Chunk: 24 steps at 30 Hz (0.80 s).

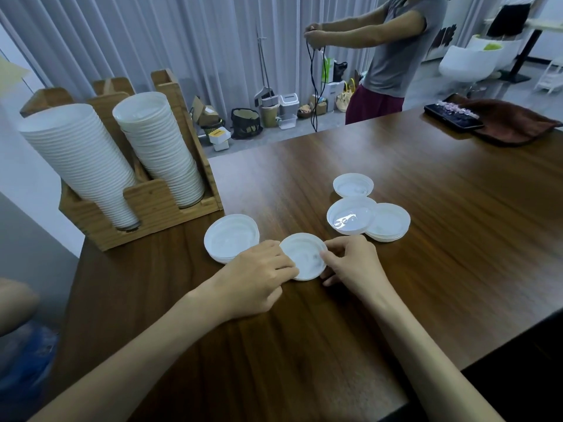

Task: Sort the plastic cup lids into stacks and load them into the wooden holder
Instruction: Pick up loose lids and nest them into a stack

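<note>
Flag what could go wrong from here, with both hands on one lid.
1. The lid is thin and pinched at opposite edges by the left hand and right hand; too much squeeze could buckle it or flick it away.
2. The left hand lies against the short stack; a nudge could skew it.
3. The tall stacks in the wooden holder lean and look nearly full, so loading more may spill them.

Forearms, left hand (259,277), right hand (353,263) are bare.

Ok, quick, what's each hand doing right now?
Left hand: grips the left edge of the round white plastic lid.
Right hand: pinches the same lid's right edge.
</note>
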### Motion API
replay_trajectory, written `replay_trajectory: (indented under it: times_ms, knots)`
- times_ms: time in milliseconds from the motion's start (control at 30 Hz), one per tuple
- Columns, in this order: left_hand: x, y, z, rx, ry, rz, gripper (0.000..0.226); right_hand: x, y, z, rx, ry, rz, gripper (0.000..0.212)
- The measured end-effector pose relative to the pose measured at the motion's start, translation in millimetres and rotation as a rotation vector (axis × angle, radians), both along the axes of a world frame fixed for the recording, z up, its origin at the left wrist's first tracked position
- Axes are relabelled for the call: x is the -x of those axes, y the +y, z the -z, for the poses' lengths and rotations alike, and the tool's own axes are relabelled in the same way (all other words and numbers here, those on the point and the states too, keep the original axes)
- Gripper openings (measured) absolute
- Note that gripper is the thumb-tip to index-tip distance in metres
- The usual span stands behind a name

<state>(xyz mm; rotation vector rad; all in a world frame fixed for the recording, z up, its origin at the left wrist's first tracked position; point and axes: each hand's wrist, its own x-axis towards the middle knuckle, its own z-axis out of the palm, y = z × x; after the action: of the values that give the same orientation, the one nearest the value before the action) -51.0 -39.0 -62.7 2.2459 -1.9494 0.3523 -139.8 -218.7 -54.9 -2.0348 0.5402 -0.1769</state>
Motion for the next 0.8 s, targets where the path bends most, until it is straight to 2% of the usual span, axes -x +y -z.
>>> replay_trajectory:
  times_ms: [167,333,433,567,667,800]
  knots:
    - [-1,-6,1,-0.033,0.078,-0.070,0.032,-2,-2,2,0.036,-0.026,-0.004,0.014]
    - [1,-11,-5,0.029,0.091,-0.077,0.026,-8,-23,-9,0.589,-0.137,0.268,0.031]
    - [5,-16,-1,0.059,0.059,-0.066,0.030,-23,-40,-8,0.754,-0.061,0.198,0.061]
    - [6,-21,3,0.060,0.086,-0.076,0.036,-37,-57,4,0.772,0.123,0.083,0.096]
    - [4,-21,-1,0.047,0.123,-0.070,0.037,-39,-61,7,0.749,0.086,0.114,0.097]
    - [3,-18,0,0.107,0.159,-0.145,0.039,-34,-56,2,0.731,-0.102,0.191,0.095]
